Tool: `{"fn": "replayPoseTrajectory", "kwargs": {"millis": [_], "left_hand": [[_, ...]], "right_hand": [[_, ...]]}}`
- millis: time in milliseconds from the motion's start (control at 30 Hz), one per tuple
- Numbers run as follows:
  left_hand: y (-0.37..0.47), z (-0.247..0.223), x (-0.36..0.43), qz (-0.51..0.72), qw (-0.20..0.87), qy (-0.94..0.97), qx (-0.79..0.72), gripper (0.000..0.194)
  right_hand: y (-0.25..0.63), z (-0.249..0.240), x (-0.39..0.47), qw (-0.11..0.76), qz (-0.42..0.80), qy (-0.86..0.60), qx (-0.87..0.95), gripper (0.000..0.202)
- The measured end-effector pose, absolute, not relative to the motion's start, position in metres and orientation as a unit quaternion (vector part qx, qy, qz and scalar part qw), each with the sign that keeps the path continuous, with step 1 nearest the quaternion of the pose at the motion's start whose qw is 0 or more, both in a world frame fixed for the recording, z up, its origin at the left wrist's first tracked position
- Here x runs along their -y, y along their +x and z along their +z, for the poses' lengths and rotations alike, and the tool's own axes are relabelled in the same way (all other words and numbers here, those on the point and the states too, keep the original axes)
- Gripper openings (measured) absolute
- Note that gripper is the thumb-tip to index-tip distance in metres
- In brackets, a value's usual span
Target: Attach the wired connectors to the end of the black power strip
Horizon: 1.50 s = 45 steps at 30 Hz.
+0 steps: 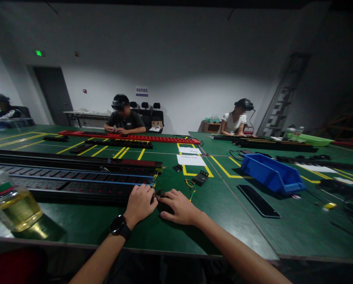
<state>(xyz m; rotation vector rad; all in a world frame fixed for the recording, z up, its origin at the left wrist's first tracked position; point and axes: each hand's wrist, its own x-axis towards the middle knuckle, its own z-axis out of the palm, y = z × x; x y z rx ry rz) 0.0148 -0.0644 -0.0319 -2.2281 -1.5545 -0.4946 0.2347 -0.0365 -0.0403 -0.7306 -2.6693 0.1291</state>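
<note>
My left hand (141, 203), wearing a black watch (119, 226), is closed beside the right end of the long black rails (76, 193). Thumb and fingers pinch a small dark piece (157, 195), too small and shaded to name. From the right, my right hand (181, 208) reaches the same piece with its fingertips; its thumb is spread apart from the fingers. Red dots line the rails, and a blue strip (84, 175) runs along them. Just beyond my right hand lie a short yellow-green wire (192, 195) and a black bracket (200, 178) with a wire beside it.
A bottle of yellow liquid (15, 205) stands at the left. To the right are a phone (258, 202) and a blue bin (272, 173). Paper sheets (191, 159) and a long red rail (129, 137) lie farther back. Several people sit across the green table (223, 228).
</note>
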Motion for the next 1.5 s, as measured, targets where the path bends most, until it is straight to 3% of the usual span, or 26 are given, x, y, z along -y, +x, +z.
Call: {"fn": "replayPoseTrajectory", "kwargs": {"millis": [1233, 1400, 1500], "left_hand": [[0.016, -0.03, 0.065, -0.183, 0.171, -0.794, 0.554, 0.014], [0.015, -0.031, 0.065, -0.187, 0.172, -0.793, 0.554, 0.014], [0.015, -0.03, 0.066, -0.194, 0.17, -0.793, 0.552, 0.014]], "right_hand": [[0.234, -0.042, 0.037, 0.199, 0.062, -0.258, 0.943, 0.052], [0.237, -0.042, 0.031, 0.246, 0.104, -0.259, 0.928, 0.039], [0.246, -0.039, 0.017, 0.332, 0.144, -0.301, 0.883, 0.046]]}}
